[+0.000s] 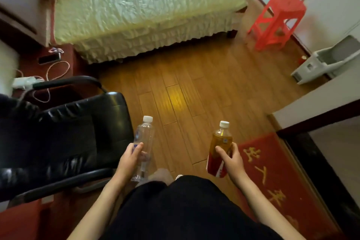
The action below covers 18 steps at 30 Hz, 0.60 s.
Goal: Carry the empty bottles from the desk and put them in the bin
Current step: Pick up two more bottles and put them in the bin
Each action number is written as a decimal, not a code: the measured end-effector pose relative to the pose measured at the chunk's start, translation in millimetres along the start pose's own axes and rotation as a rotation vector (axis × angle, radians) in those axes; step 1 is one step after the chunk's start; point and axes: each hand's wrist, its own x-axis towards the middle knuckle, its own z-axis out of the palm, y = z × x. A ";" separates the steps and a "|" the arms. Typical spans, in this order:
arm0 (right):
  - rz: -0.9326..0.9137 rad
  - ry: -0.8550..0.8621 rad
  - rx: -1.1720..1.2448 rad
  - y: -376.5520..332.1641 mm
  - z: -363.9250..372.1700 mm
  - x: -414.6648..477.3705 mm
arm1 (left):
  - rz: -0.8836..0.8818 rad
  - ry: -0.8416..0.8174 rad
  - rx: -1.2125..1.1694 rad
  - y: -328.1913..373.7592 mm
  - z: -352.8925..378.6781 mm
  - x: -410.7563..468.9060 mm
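Observation:
My left hand [129,159] grips a clear plastic bottle [145,138] with a white cap and a blue label, held upright over the wooden floor. My right hand [231,160] holds an amber-tinted bottle [221,142] with a white cap and a red label around its lower half, also roughly upright. Both bottles sit at about waist height in front of my dark trousers. The white object with a grey open top [331,60] at the right wall may be a bin; I cannot tell for sure.
A black leather office chair [64,132] stands close on my left. A bed with a pale cover [140,15] fills the far side. A red plastic stool [276,21] stands at the back right. A red doormat [272,181] lies at my right foot beside a doorway. Cables and a phone [49,58] lie on a dark red surface far left.

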 end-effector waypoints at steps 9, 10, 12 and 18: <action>0.022 0.126 0.166 -35.2 -33.0 109.4 | -0.005 -0.036 0.116 75.5 42.6 100.3; 0.030 0.137 0.176 -39.7 -36.6 125.8 | 0.000 -0.045 0.115 89.4 51.8 114.3; 0.047 0.158 0.194 -51.6 -44.9 160.6 | 0.013 -0.068 0.125 117.2 71.1 146.9; 0.073 0.292 0.206 -108.2 -87.6 256.0 | 0.084 -0.228 0.193 239.9 132.1 252.8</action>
